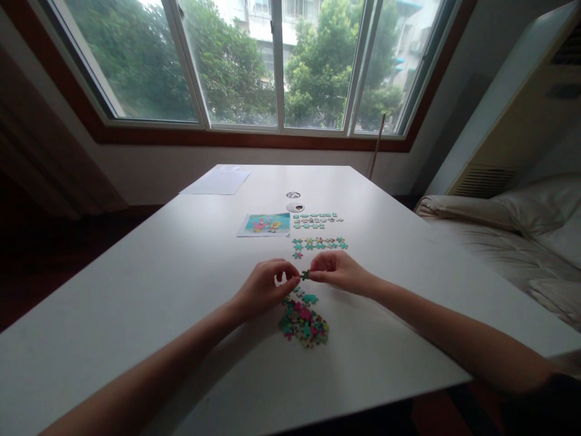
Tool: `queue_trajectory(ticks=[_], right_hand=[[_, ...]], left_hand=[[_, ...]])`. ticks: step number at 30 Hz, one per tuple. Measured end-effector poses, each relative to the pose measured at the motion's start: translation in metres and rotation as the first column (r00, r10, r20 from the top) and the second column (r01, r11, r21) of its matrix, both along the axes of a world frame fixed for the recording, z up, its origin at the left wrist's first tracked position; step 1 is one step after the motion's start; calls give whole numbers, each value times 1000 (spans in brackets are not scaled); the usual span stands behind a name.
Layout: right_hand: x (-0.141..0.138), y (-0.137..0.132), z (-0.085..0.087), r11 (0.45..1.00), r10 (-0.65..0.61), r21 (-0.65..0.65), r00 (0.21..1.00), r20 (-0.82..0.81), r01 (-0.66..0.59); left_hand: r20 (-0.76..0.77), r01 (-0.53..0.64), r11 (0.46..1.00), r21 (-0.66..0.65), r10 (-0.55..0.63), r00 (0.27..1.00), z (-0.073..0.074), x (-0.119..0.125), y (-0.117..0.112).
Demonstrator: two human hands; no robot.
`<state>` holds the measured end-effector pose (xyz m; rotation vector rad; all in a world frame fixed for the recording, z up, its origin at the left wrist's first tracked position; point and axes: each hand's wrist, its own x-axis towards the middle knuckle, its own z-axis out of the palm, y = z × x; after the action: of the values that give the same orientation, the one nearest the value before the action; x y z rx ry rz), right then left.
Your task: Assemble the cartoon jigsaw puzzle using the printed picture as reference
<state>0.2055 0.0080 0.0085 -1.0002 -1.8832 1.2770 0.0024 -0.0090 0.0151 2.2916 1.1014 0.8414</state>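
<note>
My left hand (267, 286) and my right hand (336, 270) meet above the white table (158, 290), both pinching a small green puzzle piece (305, 275) between their fingertips. Just below them lies a loose pile of colourful puzzle pieces (304, 322). Beyond my hands, rows of teal pieces (319, 244) are laid out, with another row (316, 219) farther back. A printed reference picture (265, 224) with cartoon figures lies left of those rows.
Two small round lids or tins (294, 201) sit behind the pieces. A sheet of paper (216, 180) lies at the table's far left. A bed with pale bedding (512, 230) stands to the right, and a large window (272, 60) is behind.
</note>
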Motion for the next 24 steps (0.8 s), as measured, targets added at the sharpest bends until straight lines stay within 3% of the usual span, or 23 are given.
queue_trajectory(ticks=[3, 6, 12, 19, 24], right_hand=[[-6, -3, 2, 989, -46, -145, 993, -111, 29], [-8, -5, 4, 982, -52, -189, 990, -134, 25], [1, -2, -2, 999, -32, 16, 999, -19, 32], [-1, -8, 3, 973, -87, 222, 989, 119, 59], [10, 3, 7, 926, -274, 266, 961, -18, 269]], left_hand=[[38, 15, 1000, -1, -15, 999, 0, 1, -2], [84, 0, 1000, -6, 0, 996, -1, 2, -1], [114, -59, 997, -55, 65, 991, -3, 2, 1], [93, -40, 998, -38, 43, 995, -7, 1, 2], [61, -46, 999, 9, 45, 997, -6, 1, 3]])
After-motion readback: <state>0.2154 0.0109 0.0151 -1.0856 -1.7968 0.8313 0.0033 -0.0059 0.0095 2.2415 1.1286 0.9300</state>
